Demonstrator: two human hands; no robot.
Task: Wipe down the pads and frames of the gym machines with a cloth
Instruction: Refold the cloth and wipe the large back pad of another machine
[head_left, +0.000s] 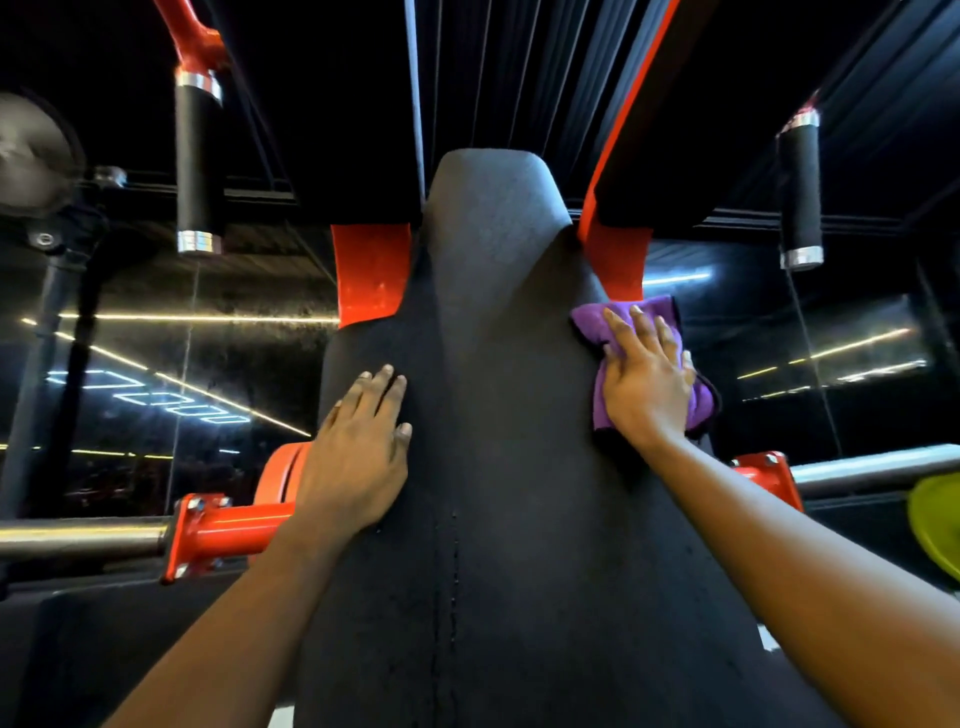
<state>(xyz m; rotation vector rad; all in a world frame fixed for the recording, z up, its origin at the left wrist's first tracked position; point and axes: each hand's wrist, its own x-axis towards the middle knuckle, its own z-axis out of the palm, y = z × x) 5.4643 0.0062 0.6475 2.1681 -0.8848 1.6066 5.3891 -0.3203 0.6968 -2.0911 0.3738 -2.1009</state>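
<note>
We pressed a purple cloth (623, 332) to the black pad's (509, 467) right edge under our flat right hand (647, 387); our left hand (358, 457) lay released, palm down, on the pad.

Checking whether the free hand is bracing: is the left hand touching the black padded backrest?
Touching. The head view shows the left hand lying flat, fingers straight, on the black padded backrest, with no gap visible.

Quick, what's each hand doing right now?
Left hand: open, flat on the black pad.
Right hand: open, pressing the purple cloth against the pad.
</note>
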